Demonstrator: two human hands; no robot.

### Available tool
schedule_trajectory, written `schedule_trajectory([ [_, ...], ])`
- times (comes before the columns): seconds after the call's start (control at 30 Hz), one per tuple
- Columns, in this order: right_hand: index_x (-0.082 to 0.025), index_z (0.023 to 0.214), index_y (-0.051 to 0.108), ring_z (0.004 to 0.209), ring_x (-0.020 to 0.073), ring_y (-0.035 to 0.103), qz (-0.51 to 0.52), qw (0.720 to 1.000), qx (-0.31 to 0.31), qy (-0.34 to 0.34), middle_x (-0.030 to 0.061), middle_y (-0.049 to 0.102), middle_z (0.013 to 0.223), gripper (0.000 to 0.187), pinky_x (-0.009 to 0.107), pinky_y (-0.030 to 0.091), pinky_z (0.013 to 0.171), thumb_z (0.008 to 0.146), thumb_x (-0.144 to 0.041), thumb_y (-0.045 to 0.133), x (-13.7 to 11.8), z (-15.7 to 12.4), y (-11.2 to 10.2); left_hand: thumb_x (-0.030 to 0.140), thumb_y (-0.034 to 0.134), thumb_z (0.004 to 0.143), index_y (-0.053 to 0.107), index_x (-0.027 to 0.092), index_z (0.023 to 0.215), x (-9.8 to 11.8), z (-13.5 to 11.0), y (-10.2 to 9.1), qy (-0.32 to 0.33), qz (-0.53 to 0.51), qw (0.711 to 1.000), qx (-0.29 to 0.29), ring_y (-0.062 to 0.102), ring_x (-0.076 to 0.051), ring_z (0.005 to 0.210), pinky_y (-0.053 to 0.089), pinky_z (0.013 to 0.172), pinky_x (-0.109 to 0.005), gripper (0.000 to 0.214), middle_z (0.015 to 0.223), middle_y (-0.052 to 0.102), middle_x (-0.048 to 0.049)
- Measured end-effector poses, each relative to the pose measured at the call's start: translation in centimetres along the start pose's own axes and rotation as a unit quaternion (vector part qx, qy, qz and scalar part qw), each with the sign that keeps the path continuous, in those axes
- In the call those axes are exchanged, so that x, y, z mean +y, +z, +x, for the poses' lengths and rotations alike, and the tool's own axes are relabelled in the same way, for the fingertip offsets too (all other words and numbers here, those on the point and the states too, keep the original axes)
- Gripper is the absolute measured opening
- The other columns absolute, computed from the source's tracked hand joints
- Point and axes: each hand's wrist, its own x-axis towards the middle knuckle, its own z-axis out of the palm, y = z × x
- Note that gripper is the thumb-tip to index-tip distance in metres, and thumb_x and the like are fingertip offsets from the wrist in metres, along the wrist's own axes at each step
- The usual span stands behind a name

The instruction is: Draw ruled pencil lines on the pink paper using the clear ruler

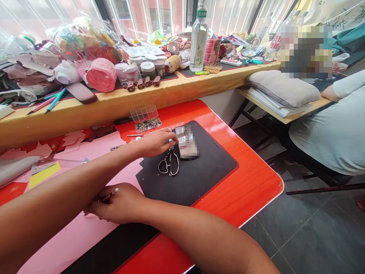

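My left hand [155,142] reaches across to the black mat [205,167]. Its fingers are closed on the blade end of a pair of scissors [169,166], whose handles lie on the mat. A phone [186,142] lies right beside the fingertips. My right hand [118,203] crosses under the left arm and rests on a pink sheet [76,232]. It is closed around a thin pen [110,196] with a white tip.
A clear compartment box [144,113] and a tray of small metal bits [148,124] sit behind the mat on the red table [245,190]. The yellow ledge [114,104] holds jars, yarn, pens and a tall bottle [199,40]. Another person [336,129] sits at right.
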Motion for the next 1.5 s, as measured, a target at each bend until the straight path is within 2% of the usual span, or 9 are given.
schedule_trajectory([
  [0.47, -0.029, 0.092, 0.076, 0.095, 0.0233, 0.076, -0.044, 0.999, -0.007, -0.002, -0.0037, 0.081, 0.089, 0.009, 0.029, 0.051, 0.077, 0.096, -0.036, 0.072, 0.0, 0.1, 0.1, 0.040, 0.043, 0.108, 0.074, 0.026, 0.123, 0.2, 0.0, 0.0, -0.006, 0.001, 1.000, -0.002, 0.069, -0.028, 0.116, 0.052, 0.103, -0.041, 0.037, 0.126, 0.072, -0.0079],
  [0.7, -0.029, 0.088, 0.074, 0.083, 0.0198, 0.071, -0.021, 1.000, -0.004, 0.003, -0.0046, 0.071, 0.078, 0.015, 0.027, 0.050, 0.072, 0.096, -0.041, 0.075, 0.1, 0.1, 0.1, 0.041, 0.044, 0.107, 0.076, 0.025, 0.116, -0.4, -0.4, -0.1, -0.007, -0.005, 1.000, 0.021, 0.070, -0.027, 0.113, 0.053, 0.102, -0.041, 0.037, 0.120, 0.074, -0.0077],
  [0.87, -0.028, 0.086, 0.073, 0.066, 0.0156, 0.062, 0.018, 0.999, -0.013, 0.038, -0.0064, 0.067, 0.072, 0.020, 0.025, 0.048, 0.061, 0.093, -0.046, 0.082, -0.4, -0.2, -0.2, 0.048, 0.045, 0.107, 0.076, 0.026, 0.112, -1.0, -2.6, -1.0, -0.031, -0.017, 0.997, 0.067, 0.069, -0.029, 0.118, 0.054, 0.104, -0.043, 0.038, 0.117, 0.075, -0.0081],
  [1.03, -0.028, 0.085, 0.073, 0.060, 0.0138, 0.060, 0.052, 0.997, -0.013, 0.048, -0.0065, 0.065, 0.069, 0.024, 0.022, 0.045, 0.053, 0.091, -0.048, 0.084, -0.4, -0.1, -0.1, 0.059, 0.046, 0.108, 0.076, 0.026, 0.116, -0.4, -8.1, -2.9, -0.065, -0.040, 0.990, 0.119, 0.072, -0.027, 0.113, 0.057, 0.100, -0.039, 0.045, 0.122, 0.077, -0.0076],
  [1.13, -0.028, 0.087, 0.075, 0.060, 0.0132, 0.061, 0.062, 0.996, -0.009, 0.055, -0.0060, 0.066, 0.070, 0.022, 0.020, 0.047, 0.052, 0.092, -0.047, 0.084, -0.2, -0.1, 0.1, 0.061, 0.052, 0.108, 0.076, 0.025, 0.119, -0.2, -12.9, -3.6, -0.111, -0.048, 0.979, 0.162, 0.073, -0.028, 0.112, 0.057, 0.097, -0.038, 0.045, 0.123, 0.080, -0.0070],
  [1.2, -0.028, 0.087, 0.076, 0.059, 0.0127, 0.061, 0.075, 0.995, -0.006, 0.059, -0.0059, 0.066, 0.070, 0.021, 0.020, 0.049, 0.052, 0.091, -0.047, 0.084, 0.0, 0.0, 0.2, 0.062, 0.054, 0.108, 0.076, 0.027, 0.123, -0.4, -16.5, -3.4, -0.150, -0.066, 0.968, 0.192, 0.072, -0.028, 0.118, 0.055, 0.103, -0.039, 0.044, 0.127, 0.081, -0.0050],
  [1.23, -0.028, 0.087, 0.076, 0.059, 0.0124, 0.061, 0.083, 0.995, -0.004, 0.058, -0.0059, 0.066, 0.070, 0.022, 0.020, 0.049, 0.052, 0.091, -0.047, 0.085, 0.1, 0.0, 0.2, 0.064, 0.055, 0.107, 0.076, 0.029, 0.124, -0.7, -18.3, -3.1, -0.176, -0.075, 0.959, 0.208, 0.072, -0.028, 0.121, 0.053, 0.107, -0.039, 0.044, 0.129, 0.081, -0.0028],
  [1.33, -0.027, 0.086, 0.077, 0.058, 0.0113, 0.058, 0.097, 0.995, -0.001, 0.036, -0.0064, 0.064, 0.068, 0.019, 0.020, 0.049, 0.053, 0.094, -0.043, 0.083, 0.1, -0.1, 0.3, 0.077, 0.054, 0.100, 0.078, 0.036, 0.122, -1.9, -24.0, -1.4, -0.281, -0.047, 0.929, 0.238, 0.076, -0.030, 0.116, 0.056, 0.100, -0.040, 0.052, 0.127, 0.082, 0.0013],
  [1.5, -0.024, 0.087, 0.077, 0.056, 0.0099, 0.057, 0.072, 0.997, 0.007, 0.007, -0.0073, 0.061, 0.066, 0.020, 0.021, 0.048, 0.053, 0.101, -0.038, 0.078, -0.1, -0.3, 0.2, 0.079, 0.050, 0.101, 0.078, 0.041, 0.124, -3.5, -31.8, 3.0, -0.345, -0.067, 0.908, 0.229, 0.074, -0.032, 0.126, 0.059, 0.100, -0.041, 0.052, 0.132, 0.080, 0.0036],
])
